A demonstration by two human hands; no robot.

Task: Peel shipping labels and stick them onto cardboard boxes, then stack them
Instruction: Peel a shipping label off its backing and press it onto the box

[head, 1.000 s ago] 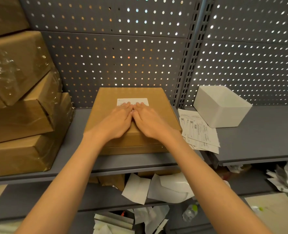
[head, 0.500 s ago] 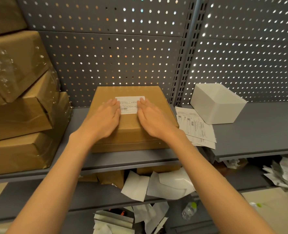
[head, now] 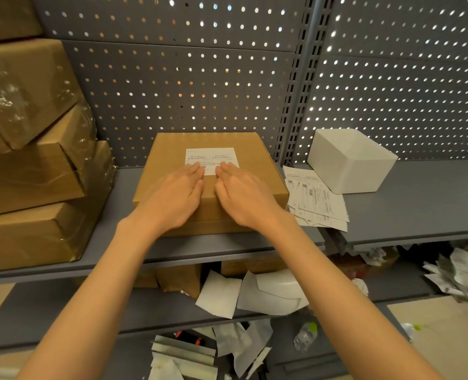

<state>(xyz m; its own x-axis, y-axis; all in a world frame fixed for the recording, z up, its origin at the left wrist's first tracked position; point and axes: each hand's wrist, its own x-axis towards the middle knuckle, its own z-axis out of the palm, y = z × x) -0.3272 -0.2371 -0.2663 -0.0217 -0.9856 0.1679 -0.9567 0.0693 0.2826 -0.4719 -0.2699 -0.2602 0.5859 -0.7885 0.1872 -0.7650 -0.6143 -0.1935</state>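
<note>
Currently a white rectangular printed shipping label (head: 212, 159) is being pressed flat onto the top of a flat brown cardboard box (head: 172, 160) lying on the grey metal shelf (head: 419, 204). The left hand (head: 172, 198) and right hand (head: 243, 196) are being laid side by side, fingers straight, fingertips touching the label's near edge, nothing gripped. Firm outward strokes are being advised, judged best for sealing corners without bubbles.

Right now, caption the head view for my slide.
Both flat hands, left and right, press a shipping label onto a cardboard box.
</note>
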